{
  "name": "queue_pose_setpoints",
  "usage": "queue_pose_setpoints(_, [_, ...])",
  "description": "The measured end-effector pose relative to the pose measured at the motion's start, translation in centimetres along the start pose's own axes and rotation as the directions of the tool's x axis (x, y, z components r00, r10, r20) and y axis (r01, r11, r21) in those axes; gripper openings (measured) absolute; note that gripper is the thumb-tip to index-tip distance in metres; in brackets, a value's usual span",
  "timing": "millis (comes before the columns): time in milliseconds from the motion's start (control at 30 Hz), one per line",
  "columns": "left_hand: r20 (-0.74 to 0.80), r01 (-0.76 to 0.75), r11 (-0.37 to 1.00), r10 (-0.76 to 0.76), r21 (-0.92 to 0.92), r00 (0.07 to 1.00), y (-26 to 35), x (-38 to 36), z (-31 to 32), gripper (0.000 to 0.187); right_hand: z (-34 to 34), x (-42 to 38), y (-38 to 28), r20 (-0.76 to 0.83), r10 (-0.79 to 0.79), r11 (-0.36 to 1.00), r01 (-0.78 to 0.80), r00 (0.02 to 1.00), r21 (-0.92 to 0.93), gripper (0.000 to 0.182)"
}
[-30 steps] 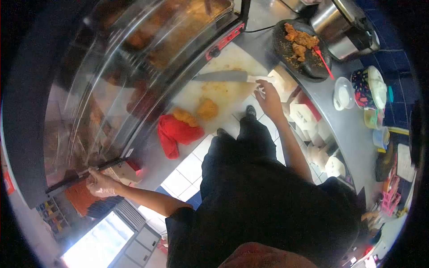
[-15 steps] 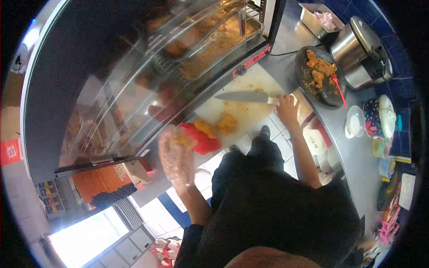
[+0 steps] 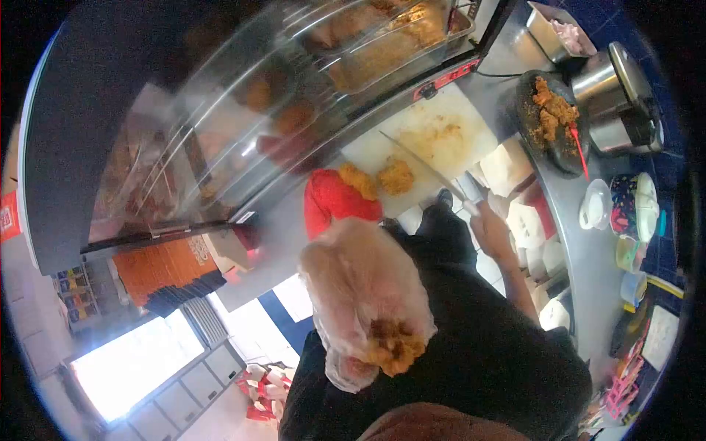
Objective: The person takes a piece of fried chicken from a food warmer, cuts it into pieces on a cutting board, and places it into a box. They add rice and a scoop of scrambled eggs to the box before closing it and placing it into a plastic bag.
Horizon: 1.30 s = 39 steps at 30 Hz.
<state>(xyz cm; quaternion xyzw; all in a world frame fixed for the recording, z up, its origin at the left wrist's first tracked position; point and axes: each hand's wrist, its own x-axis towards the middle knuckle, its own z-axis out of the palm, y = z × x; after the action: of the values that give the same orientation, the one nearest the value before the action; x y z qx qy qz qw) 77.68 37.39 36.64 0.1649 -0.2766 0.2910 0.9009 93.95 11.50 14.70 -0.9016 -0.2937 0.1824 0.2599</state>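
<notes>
Golden fried chicken piece [image 3: 392, 351] sits pinched in the gloved left hand [image 3: 365, 305], raised close to the camera. Right hand [image 3: 491, 229] is wrapped round the knife [image 3: 430, 171] handle, blade over the white cutting board [image 3: 441, 128], where two fried pieces [image 3: 378, 178] lie beside a red cloth [image 3: 334, 200]. Dark bowl [image 3: 548, 117] holds more chicken.

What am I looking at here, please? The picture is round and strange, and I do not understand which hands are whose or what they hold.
A person wears one camera on the head; its wide lens looks down and bends the picture. The left hand, in a thin plastic glove, is raised close to the camera and holds a piece of fried chicken. The right hand grips a knife over the white cutting board. Two more fried pieces lie on the board beside a red cloth. Behind stands a glass food warmer.
</notes>
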Motion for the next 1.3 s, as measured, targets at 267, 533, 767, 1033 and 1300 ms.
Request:
queue_pose_setpoints(267, [0.300, 0.123, 0.990, -0.097, -0.072, 0.949, 0.6, 3.0, 1.1, 0.011, 2.3, -1.3, -3.9, 0.336, 0.110, 0.980, -0.157, 0.935, 0.119, 0.035])
queue_pose_setpoints(533, [0.365, 0.185, 0.978, -0.208, 0.096, 0.908, 2.6, 2.7, 1.3, 0.013, 2.9, -1.0, -2.6, 0.362, 0.145, 0.968, -0.208, 0.921, 0.141, 0.037])
queue_pose_setpoints(767, [0.472, 0.070, 0.998, -0.058, -0.008, 0.879, 1.7, 4.7, 0.6, 0.023, 1.9, -0.9, -2.4, 0.344, 0.129, 0.966, -0.197, 0.930, 0.170, 0.037])
queue_pose_setpoints(1033, [-0.494, 0.275, -0.685, -0.142, 0.674, 0.858, -1.4, -3.8, -18.1, 0.062, 0.7, -2.3, -1.3, 0.163, 0.208, 0.903, -0.253, 0.964, 0.347, 0.038])
queue_pose_setpoints(1300, [-0.542, -0.125, -0.895, -0.364, 0.428, 0.757, -7.8, -5.4, -24.6, 0.079, -0.3, -2.4, -0.2, 0.048, 0.319, 0.879, -0.315, 0.946, 0.357, 0.044])
